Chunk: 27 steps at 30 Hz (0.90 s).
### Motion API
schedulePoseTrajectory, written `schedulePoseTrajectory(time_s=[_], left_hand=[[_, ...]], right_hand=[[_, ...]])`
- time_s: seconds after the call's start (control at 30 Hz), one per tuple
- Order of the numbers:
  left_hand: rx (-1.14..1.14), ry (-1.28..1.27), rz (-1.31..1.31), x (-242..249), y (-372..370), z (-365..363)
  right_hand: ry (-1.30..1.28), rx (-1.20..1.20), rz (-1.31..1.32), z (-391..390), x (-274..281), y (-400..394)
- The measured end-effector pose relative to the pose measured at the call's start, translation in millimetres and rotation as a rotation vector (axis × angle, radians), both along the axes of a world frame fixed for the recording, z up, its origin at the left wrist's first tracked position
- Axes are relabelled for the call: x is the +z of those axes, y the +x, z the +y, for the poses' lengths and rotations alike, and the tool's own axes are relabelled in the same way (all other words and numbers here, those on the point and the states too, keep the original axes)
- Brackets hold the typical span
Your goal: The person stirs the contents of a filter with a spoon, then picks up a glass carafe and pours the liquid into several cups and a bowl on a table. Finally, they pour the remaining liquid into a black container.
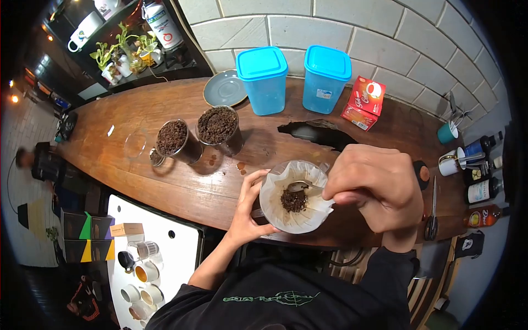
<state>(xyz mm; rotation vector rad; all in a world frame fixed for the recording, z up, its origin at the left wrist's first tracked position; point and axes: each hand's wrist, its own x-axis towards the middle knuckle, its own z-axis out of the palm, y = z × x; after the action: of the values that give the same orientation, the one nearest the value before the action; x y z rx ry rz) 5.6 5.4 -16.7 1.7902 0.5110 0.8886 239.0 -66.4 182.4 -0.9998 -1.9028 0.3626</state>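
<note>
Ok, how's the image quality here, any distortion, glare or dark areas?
Head view: strong fisheye bend curves the wooden counter and tile wall, with black corners; the centre is sharp on the paper filter and right hand; soft glare on the counter by the jars; the left edge is dim.

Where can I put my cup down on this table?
Bare wood lies on the long wooden table left of the two glass jars of coffee grounds, and between those jars and the white paper filter. It is crowded along the wall by the blue plastic tubs and red box.
</note>
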Motion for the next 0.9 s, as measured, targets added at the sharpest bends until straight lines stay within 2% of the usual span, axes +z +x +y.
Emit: schedulePoseTrajectory(time_s=[0.13, 0.23, 0.37, 0.47, 0.53, 0.9], left_hand=[[-0.018, 0.065, 0.052, 7.6, 0.5, 0.0], [-0.003, -0.003, 0.062, 0.3, -1.9, -1.8], [0.016, 0.049, 0.15, -4.6, -5.8, -3.5], [0.059, -0.056, 0.092, -1.3, -4.3, -6.5], [0.029, -0.061, 0.156, -4.4, -7.6, -3.0], [0.052, -0.186, -0.057, 12.4, -0.6, -13.3]], right_hand=[[-0.038, 0.11, 0.022, -2.8, 3.7, 4.3], [-0.057, 0.103, 0.007, -0.6, 3.3, 2.4], [-0.053, 0.166, -0.025, 3.2, -1.1, 5.2], [-0.049, 0.228, -0.089, 3.9, -7.0, 4.4], [-0.06, 0.231, -0.145, 4.4, -8.9, 3.1], [-0.04, 0.169, -0.157, -4.5, -6.7, -0.6]])
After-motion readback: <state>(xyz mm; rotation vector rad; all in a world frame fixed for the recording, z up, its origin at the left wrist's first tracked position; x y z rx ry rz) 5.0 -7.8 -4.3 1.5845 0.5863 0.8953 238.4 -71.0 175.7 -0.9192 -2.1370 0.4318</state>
